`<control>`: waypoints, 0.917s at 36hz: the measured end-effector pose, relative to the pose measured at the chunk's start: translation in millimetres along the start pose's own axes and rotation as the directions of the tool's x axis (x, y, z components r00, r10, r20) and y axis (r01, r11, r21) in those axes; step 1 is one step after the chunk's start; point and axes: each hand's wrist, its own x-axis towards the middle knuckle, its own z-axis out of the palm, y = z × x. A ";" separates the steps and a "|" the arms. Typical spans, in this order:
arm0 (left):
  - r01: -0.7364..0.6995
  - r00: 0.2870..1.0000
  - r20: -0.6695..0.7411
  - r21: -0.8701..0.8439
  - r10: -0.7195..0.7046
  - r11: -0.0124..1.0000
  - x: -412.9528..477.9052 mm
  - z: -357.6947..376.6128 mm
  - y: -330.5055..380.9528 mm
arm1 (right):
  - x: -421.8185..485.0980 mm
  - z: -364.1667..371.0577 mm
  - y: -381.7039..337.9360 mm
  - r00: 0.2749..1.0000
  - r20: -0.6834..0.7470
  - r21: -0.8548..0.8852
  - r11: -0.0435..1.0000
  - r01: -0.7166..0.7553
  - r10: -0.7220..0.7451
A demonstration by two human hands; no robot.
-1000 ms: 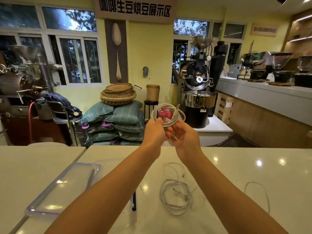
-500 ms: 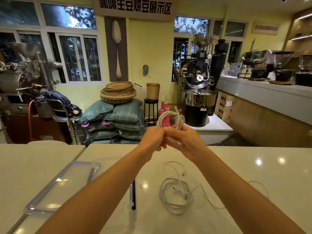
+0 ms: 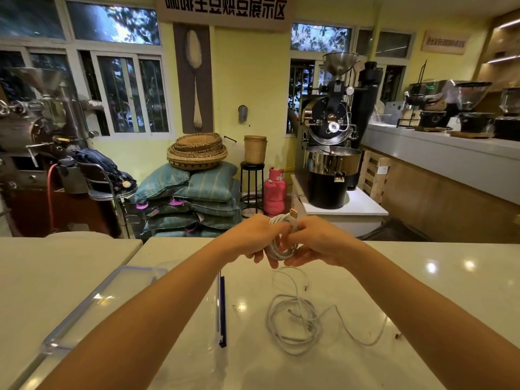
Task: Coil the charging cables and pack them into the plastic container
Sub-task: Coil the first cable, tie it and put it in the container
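Centre of frame: your 2 hands, left hand [image 3: 253, 237] and right hand [image 3: 315, 243], curl around the white cable coil [image 3: 278, 250] above the counter; pinch the loops tight, tuck the plug, then lower it into the clear plastic container [image 3: 217, 294] at lower left.

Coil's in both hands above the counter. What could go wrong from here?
1. The coiled white cable, gripped by the left hand and right hand, has its plug end sticking up free; it may spring open if either hand lets go.
2. The loose white cables on the white counter overlap in a tangle; lifting one could drag another along.
3. The left forearm crosses over the clear plastic container and could knock it.
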 end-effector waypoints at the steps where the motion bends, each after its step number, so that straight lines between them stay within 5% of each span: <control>1: -0.021 0.999 -0.037 0.015 0.022 1.000 0.3 2.0 -0.5 | 0.3 -0.7 -0.4 1.000 0.007 -0.012 1.000 -0.007 0.007; 13: -0.119 0.894 -0.417 0.128 0.163 0.985 14.5 16.1 -13.6 | 6.9 17.7 -1.7 0.947 -0.253 -0.195 0.969 0.150 -0.197; 19: -0.086 0.868 -0.476 0.142 0.144 0.986 16.3 14.0 -14.6 | 5.2 20.2 0.0 0.891 -0.364 -0.192 0.958 0.215 -0.273; 27: 0.007 0.851 -0.525 0.061 0.027 0.998 17.0 10.0 -21.5 | 5.5 26.6 -7.0 0.943 -0.298 -0.414 0.910 0.015 -0.151; 33: 0.035 0.837 -0.547 0.013 -0.022 0.999 16.1 0.8 -25.3 | -0.5 17.8 -11.7 0.978 -0.192 -0.260 0.965 0.032 -0.084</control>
